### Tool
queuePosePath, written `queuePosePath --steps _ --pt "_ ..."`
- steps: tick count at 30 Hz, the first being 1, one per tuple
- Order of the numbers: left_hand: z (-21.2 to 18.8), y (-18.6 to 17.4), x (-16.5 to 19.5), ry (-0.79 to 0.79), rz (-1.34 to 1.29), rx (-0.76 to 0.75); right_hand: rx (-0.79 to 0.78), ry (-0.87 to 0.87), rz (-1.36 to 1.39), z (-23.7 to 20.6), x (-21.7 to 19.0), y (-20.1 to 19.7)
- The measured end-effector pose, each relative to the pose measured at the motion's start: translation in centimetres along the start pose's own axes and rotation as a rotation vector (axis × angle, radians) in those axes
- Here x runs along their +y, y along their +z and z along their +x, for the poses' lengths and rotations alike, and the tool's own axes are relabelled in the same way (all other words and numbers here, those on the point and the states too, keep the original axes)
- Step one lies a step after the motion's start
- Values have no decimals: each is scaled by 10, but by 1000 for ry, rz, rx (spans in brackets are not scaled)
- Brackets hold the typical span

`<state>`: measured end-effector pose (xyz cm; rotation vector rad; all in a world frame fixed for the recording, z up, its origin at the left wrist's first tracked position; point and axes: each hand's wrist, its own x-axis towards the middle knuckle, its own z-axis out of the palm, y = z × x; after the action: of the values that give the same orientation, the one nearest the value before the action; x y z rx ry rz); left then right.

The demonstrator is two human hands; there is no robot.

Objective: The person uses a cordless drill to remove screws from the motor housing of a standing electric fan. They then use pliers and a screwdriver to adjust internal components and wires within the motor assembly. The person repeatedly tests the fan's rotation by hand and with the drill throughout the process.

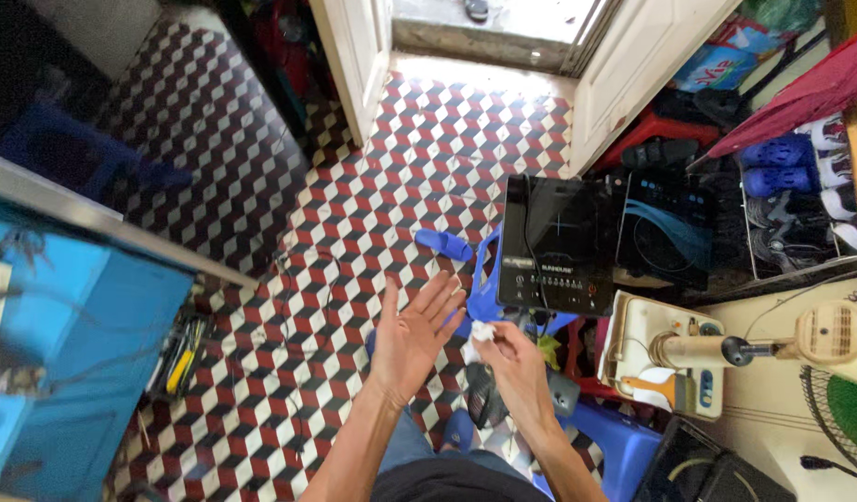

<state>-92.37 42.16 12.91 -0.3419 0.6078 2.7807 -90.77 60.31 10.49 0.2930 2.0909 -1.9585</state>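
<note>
Only white cloth in right hand

The floor has red, white and black cubes. The cooktop is black. The stool is blue. The right hand holds a white cloth.

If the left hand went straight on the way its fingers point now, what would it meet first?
Probably the blue plastic piece on the tiled floor. The left hand, open, points up and slightly right in the picture; depth is unclear, so it may pass above.
</note>
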Motion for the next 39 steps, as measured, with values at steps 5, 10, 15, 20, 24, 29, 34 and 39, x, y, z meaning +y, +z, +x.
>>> queuePosePath --steps 5,10,15,20,24,29,34,39 --pt "-59 5 -9 145 -92 94 -151 -25 105 -19 -16 16" --pt "-135 -10 7 428 -110 86 -487 83 460 -25 -22 76" --pt "-226 -36 33 663 -86 195 -776 234 524 -68 -20 154" --pt "-314 -84 16 801 289 624 -985 322 392 -128 11 224" --pt "-391 -114 -12 1015 443 842 -1062 20 2 -204 34 276" --pt "-527 -134 -45 1143 538 1232 -1254 -60 -58 -344 58 314" --pt "-651 -127 -92 1071 508 1517 -1404 -36 -119 -469 88 333" --pt "-740 -132 -115 1437 150 1170 -1635 -144 -191 -570 104 361"
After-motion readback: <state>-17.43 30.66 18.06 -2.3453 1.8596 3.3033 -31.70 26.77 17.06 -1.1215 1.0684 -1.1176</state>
